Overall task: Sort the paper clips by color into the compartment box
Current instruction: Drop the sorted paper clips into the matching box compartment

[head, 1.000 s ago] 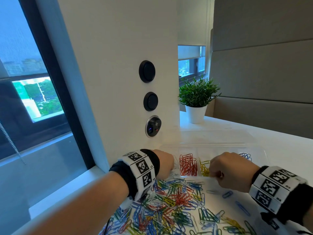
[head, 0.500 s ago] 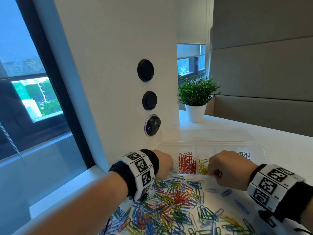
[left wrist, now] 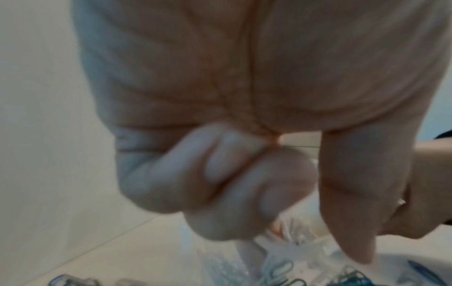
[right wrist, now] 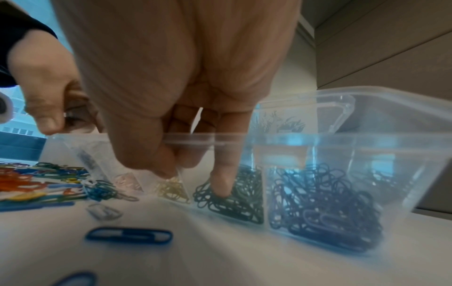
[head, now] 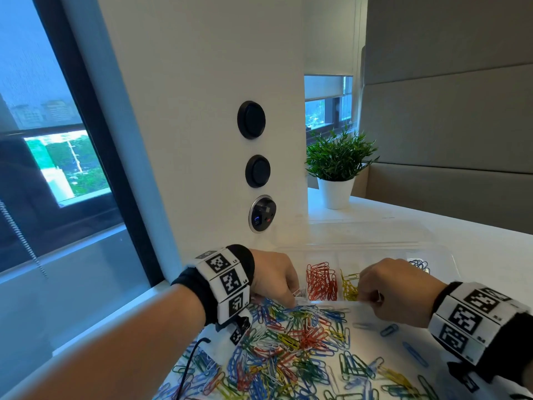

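Clear plastic compartment box (head: pixel 441 256) at the tabletop's far edge, both hands at its near wall.

Right hand (head: pixel 395 293) curls over the rim, one finger (right wrist: pixel 223 174) dipping straight into the tangled green clips (right wrist: pixel 234 197); whether it pinches anything I cannot tell. Left hand (head: pixel 274 277) hovers by the box's left corner, fingers curled tight, thumb straight, grip contents unclear. Glossy wire loops fill separate cells: red clips (head: pixel 321 281), yellow clips (head: pixel 349 287), blue clips (right wrist: pixel 325 209). Mixed loose pile (head: pixel 288 345) sprawls along the white tabletop's (head: pixel 476 249) near edge.
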A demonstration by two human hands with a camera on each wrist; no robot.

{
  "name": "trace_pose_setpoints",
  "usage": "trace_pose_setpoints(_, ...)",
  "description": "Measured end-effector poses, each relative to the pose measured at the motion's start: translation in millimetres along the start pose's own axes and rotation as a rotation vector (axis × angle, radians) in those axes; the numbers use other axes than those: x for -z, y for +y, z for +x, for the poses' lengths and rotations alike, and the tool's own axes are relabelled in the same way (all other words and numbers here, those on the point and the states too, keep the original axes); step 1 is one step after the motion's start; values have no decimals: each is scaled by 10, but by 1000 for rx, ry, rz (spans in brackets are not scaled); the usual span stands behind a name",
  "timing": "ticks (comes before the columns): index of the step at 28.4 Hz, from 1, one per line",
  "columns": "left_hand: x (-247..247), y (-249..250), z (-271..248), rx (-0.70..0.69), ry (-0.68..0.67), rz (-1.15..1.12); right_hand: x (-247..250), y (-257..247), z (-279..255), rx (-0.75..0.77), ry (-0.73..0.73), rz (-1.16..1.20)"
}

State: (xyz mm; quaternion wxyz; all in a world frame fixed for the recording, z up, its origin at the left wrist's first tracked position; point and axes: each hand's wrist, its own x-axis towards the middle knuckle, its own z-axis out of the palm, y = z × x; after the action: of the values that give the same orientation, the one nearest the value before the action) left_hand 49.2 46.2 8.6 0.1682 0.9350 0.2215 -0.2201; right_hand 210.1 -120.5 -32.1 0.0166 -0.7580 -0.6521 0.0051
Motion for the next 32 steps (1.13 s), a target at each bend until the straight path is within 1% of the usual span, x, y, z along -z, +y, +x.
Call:
trace_pose_setpoints(6,-48,-56,13,-56,167,-149,1,7,4,-1,-7,2)
trace_pose_setpoints(12,-1,-75,40,-35,252,-126,6,32,37,-8,-37,-9)
trace_pose_setpoints(17,106,-81,98,-17,353,-99,11,105,94,-53,-21,-18)
trace_pose_setpoints(26,169,-92,120,5,265,-105,-33,130,99,-52,-33,-8)
trace_pose_setpoints(32,160,-50,73,10,300,-39,-41,92,61,-31,-26,-24)
